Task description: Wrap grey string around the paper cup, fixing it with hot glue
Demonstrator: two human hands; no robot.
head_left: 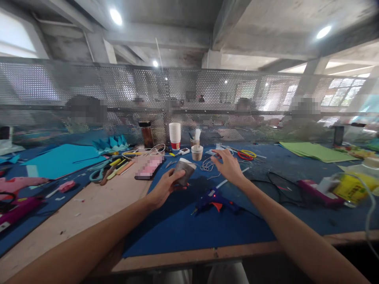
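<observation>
My left hand (167, 184) is wrapped round a paper cup covered in dark grey (185, 173), held tilted above the blue table mat, its white rim showing at the top. My right hand (227, 163) reaches forward with fingers apart and nothing visible in them, near a loose tangle of pale cord (207, 165). Between my forearms lies a blue glue gun (211, 198) with a red light and an orange-red trigger. Beyond my hands stands a small whitish cup (197, 154), and behind it a stack of white paper cups (175, 134).
Left of my hands lie a phone (149, 167), light blue scissors (99, 172) and blue sheets (63, 161). Red and yellow scissors (246, 155) lie beyond my right hand; green sheets (315, 152) are further right. A perforated metal screen (189, 90) closes off the table's back, with people behind it.
</observation>
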